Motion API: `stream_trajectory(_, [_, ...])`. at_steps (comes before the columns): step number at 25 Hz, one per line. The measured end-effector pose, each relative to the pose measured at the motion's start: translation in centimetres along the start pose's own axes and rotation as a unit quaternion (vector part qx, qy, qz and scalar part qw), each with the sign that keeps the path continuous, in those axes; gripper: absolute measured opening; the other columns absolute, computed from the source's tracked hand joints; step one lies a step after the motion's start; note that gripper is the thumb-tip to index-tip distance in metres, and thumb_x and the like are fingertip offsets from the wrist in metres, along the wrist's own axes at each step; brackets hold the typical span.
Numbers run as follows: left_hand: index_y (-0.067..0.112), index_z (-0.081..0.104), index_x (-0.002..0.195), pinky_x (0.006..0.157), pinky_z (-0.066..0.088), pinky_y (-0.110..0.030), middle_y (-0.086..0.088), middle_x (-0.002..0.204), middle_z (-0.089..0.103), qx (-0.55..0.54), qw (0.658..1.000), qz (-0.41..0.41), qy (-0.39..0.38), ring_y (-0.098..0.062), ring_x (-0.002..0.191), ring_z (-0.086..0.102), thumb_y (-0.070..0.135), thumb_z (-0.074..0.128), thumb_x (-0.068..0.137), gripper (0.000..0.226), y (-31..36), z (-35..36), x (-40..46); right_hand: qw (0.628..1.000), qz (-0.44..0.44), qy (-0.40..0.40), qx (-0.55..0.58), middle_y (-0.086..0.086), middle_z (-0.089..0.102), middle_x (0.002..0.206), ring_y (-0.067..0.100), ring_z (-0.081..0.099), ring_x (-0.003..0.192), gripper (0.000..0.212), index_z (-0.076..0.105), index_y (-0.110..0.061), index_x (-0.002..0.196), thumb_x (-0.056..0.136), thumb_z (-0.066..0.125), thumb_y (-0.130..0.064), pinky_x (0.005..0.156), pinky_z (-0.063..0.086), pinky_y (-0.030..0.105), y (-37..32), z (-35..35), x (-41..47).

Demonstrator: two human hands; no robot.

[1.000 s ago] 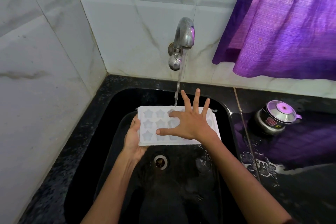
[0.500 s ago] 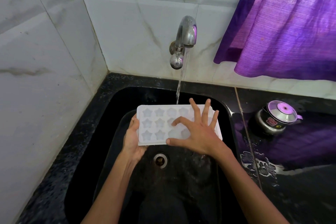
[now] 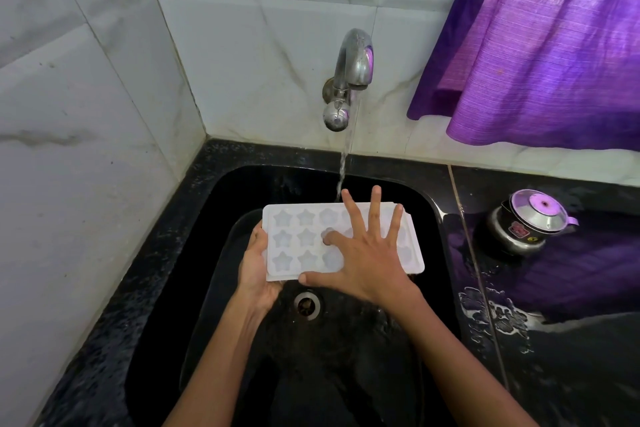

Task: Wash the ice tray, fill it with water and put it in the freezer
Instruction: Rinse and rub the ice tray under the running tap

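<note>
With the right hand (image 3: 363,253) spread flat, rubbing the ice tray (image 3: 298,246) that the left hand (image 3: 256,267) grips by its left edge, the wet tray could slip into the sink (image 3: 207,191).

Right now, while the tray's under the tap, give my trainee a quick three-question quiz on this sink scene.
1. True or false: the tap is running.
2. Which hand grips the ice tray by its edge: A) left hand, B) right hand?
3. Fill in: the tray's moulds are ____-shaped.

Key: 1 true, water streams down to the tray's far edge. 2 A; the right hand lies spread on the tray, index finger bent into a mould. 3 star.
</note>
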State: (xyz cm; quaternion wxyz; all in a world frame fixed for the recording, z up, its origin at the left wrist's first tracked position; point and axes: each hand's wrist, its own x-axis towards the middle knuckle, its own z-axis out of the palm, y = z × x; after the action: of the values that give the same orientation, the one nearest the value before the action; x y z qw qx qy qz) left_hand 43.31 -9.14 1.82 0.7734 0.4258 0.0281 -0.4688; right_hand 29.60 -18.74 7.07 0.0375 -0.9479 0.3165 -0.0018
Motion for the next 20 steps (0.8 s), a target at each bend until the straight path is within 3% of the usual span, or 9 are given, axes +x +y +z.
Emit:
stream_trajectory(3, [0.022,0.055,0.123,0.07,0.059,-0.045,-0.01,0.115,0.07,-0.002,1.0,0.004,0.003,-0.032,0.101,0.068,0.039,0.031,0.101,0.037,0.1,0.0,0.1,1.0,0.017,0.002,0.007,-0.003,-0.033,0.149,0.037,-0.05,0.126,0.081,0.047,-0.049,0.125,0.061,0.024,-0.094,0.095,-0.034,0.065,0.5,0.0,0.3])
stream_trajectory(7, [0.021,0.055,0.124,0.063,0.059,-0.042,-0.009,0.109,0.072,-0.003,1.0,-0.006,0.005,-0.03,0.094,0.07,0.04,0.032,0.1,0.038,0.1,0.1,-0.1,0.999,0.023,0.043,0.013,-0.003,-0.022,0.155,0.035,-0.046,0.13,0.083,0.059,-0.044,0.108,0.059,0.016,-0.095,0.096,-0.034,0.064,-0.5,0.3,-0.2])
stream_trajectory(12, [0.021,0.053,0.128,0.067,0.06,-0.044,-0.011,0.118,0.068,0.005,1.0,0.003,0.002,-0.032,0.099,0.068,0.04,0.034,0.099,0.039,0.3,0.0,-0.1,0.999,0.027,0.035,0.021,-0.002,-0.027,0.153,0.035,-0.046,0.13,0.086,0.055,-0.047,0.117,0.06,0.013,-0.095,0.096,-0.034,0.064,-0.3,0.3,0.3])
stream_trajectory(16, [0.019,0.052,0.13,0.07,0.059,-0.045,-0.014,0.121,0.066,0.001,1.0,-0.013,0.005,-0.033,0.099,0.068,0.041,0.032,0.1,0.042,0.0,0.3,-0.1,0.998,0.017,0.064,0.004,0.0,-0.011,0.16,0.035,-0.043,0.133,0.084,0.063,-0.041,0.103,0.061,0.015,-0.095,0.096,-0.036,0.062,-1.0,0.1,0.3])
stream_trajectory(20, [0.024,0.055,0.125,0.085,0.053,-0.055,-0.012,0.12,0.067,-0.005,1.0,-0.001,0.001,-0.036,0.108,0.064,0.045,0.028,0.1,0.043,0.5,0.3,0.2,0.999,-0.002,0.02,0.025,-0.003,-0.025,0.156,0.034,-0.05,0.126,0.077,0.051,-0.048,0.122,0.066,0.023,-0.092,0.096,-0.034,0.063,0.1,-0.6,0.7])
